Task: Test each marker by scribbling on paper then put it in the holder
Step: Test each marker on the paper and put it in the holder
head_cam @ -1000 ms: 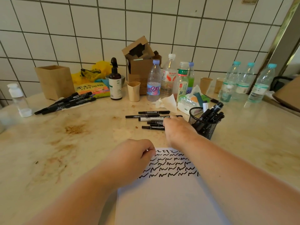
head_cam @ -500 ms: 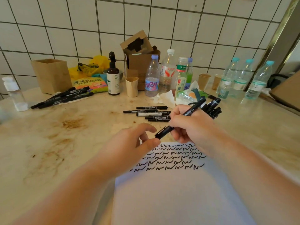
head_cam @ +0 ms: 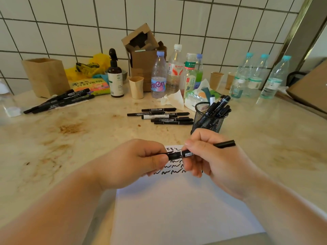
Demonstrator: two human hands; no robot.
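Observation:
Both hands hold one black marker level above the white paper, which carries rows of black scribbles near its top. My right hand grips the barrel, and the marker's far end sticks out past it to the right. My left hand pinches the cap end between thumb and fingers. Several black markers lie in a loose pile on the counter beyond my hands. The black mesh holder stands to the right of that pile with several markers upright in it.
A second bunch of black markers lies at the far left near a brown paper box. Bottles, paper cups, a cardboard box and tissues line the tiled wall. More water bottles stand at the right.
My right hand picked a marker from the pile and brought it back over the paper. My left hand left the paper's edge and closed on the marker's cap end.

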